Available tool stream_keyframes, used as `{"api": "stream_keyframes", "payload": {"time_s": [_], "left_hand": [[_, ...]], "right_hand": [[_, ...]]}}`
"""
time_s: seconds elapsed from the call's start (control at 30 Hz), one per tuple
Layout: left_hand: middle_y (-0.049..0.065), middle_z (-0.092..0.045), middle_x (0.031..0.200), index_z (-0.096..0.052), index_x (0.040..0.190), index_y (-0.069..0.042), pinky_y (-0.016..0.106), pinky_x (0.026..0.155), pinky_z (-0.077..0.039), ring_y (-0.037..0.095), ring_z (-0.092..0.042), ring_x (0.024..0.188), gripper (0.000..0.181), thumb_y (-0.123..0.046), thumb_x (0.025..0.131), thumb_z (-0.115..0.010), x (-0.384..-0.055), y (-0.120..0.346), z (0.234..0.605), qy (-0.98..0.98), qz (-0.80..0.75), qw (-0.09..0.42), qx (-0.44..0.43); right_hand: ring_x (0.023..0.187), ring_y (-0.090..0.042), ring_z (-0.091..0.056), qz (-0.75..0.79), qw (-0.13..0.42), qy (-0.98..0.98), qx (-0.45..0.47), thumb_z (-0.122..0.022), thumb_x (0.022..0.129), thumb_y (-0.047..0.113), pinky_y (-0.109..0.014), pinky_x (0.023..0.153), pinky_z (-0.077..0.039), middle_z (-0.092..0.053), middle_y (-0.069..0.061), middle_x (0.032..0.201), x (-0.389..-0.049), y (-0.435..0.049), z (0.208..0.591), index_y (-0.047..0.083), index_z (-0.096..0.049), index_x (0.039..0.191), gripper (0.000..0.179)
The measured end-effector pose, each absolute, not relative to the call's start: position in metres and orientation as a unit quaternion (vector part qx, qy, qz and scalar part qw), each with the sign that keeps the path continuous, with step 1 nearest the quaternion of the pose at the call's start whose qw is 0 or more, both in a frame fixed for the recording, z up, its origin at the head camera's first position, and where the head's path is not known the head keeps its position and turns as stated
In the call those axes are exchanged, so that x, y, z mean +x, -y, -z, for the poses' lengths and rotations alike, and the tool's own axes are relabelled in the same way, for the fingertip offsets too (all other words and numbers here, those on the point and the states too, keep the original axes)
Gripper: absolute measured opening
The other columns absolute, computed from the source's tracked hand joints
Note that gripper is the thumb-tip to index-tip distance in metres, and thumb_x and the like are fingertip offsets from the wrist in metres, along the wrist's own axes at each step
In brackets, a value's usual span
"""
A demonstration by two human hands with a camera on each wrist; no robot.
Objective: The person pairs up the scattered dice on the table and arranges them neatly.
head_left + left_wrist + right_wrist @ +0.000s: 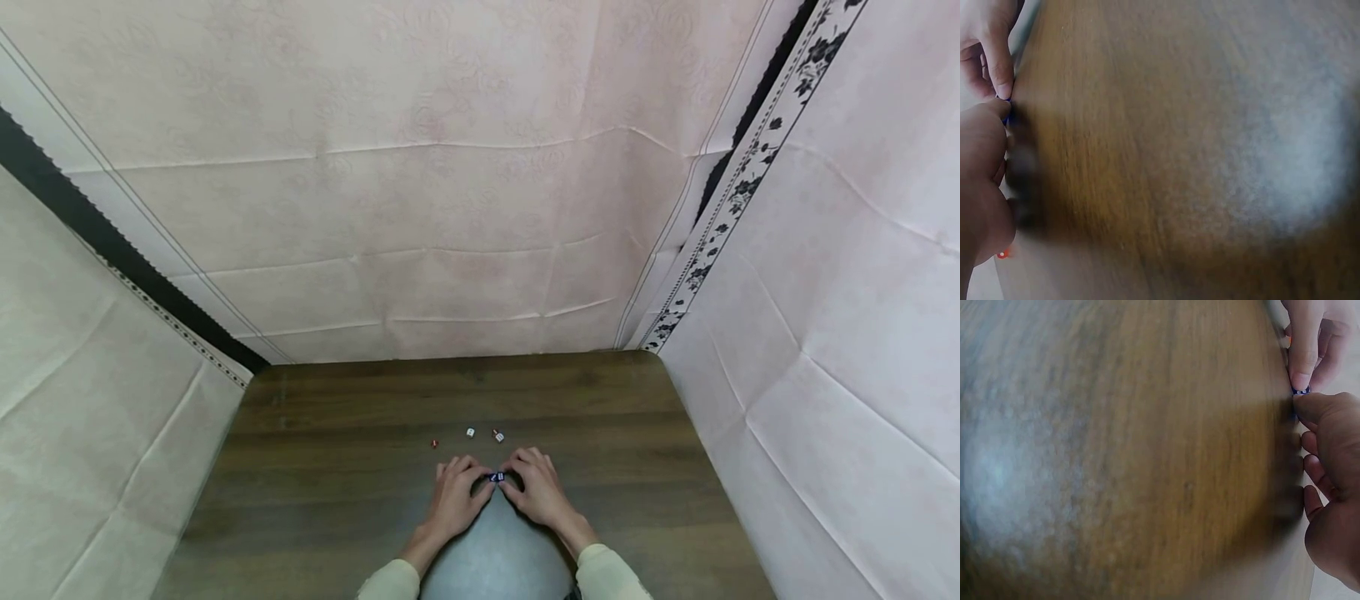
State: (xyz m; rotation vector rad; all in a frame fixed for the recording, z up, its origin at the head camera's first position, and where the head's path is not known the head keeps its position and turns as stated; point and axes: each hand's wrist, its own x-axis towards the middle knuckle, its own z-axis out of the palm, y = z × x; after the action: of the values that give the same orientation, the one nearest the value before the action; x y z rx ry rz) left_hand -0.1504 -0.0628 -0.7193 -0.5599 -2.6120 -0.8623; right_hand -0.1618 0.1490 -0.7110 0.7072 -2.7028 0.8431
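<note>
Small blue dice [497, 477] with white markings, apparently two side by side, sit low at the wood-look table between my hands. My left hand [456, 497] pinches the left end between thumb and forefinger. From the other side, the thumb and forefinger of my right hand [538, 490] pinch the right end. In the left wrist view, a sliver of blue dice [1007, 117] shows between the meeting fingertips. The right wrist view also shows the blue dice [1300, 392], mostly covered by fingers.
Beyond my hands on the table [337, 467] lie a red die [434, 443], a white die [470, 432] and another white die [499, 437] with a reddish one touching or close behind it. Pale patterned cloth [450, 208] hangs behind the table and at both sides.
</note>
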Motion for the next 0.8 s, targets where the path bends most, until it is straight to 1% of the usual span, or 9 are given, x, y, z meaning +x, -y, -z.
{"api": "stream_keyframes", "payload": {"time_s": [0.13,0.33,0.63,0.8], "left_hand": [[-0.004,-0.074,0.097,-0.087,0.105,-0.019,0.038,0.085,-0.038,0.014,-0.064,0.092,0.017,-0.022,0.090,-0.097,-0.1516,0.0629,0.7217,0.914,0.304,0.181,-0.200],[-0.007,-0.073,0.098,-0.087,0.106,-0.021,0.038,0.086,-0.037,0.013,-0.062,0.092,0.016,-0.024,0.092,-0.095,-0.1512,0.0639,0.7241,0.915,0.307,0.171,-0.196],[-0.004,-0.075,0.099,-0.087,0.106,-0.020,0.039,0.086,-0.038,0.014,-0.065,0.094,0.019,-0.024,0.090,-0.097,-0.1513,0.0643,0.7244,0.912,0.310,0.180,-0.198],[-0.005,-0.075,0.100,-0.086,0.107,-0.021,0.039,0.087,-0.039,0.014,-0.064,0.094,0.019,-0.026,0.092,-0.096,-0.1521,0.0645,0.7263,0.914,0.310,0.173,-0.196]], "right_hand": [[0.106,-0.017,-0.064,-0.289,0.120,0.918,0.244,-0.095,0.092,0.017,-0.040,0.087,-0.046,-0.074,0.004,0.108,-0.1621,-0.1485,0.7106,0.018,-0.084,0.107,0.018],[0.105,-0.016,-0.064,-0.291,0.117,0.918,0.241,-0.096,0.091,0.017,-0.039,0.087,-0.046,-0.074,0.004,0.109,-0.1623,-0.1480,0.7123,0.017,-0.084,0.106,0.018],[0.106,-0.017,-0.065,-0.298,0.109,0.918,0.238,-0.096,0.091,0.017,-0.039,0.088,-0.046,-0.075,0.004,0.109,-0.1619,-0.1482,0.7099,0.017,-0.084,0.106,0.019],[0.107,-0.017,-0.065,-0.305,0.097,0.918,0.234,-0.095,0.092,0.017,-0.040,0.089,-0.047,-0.075,0.003,0.111,-0.1610,-0.1482,0.7081,0.017,-0.084,0.108,0.019]]}}
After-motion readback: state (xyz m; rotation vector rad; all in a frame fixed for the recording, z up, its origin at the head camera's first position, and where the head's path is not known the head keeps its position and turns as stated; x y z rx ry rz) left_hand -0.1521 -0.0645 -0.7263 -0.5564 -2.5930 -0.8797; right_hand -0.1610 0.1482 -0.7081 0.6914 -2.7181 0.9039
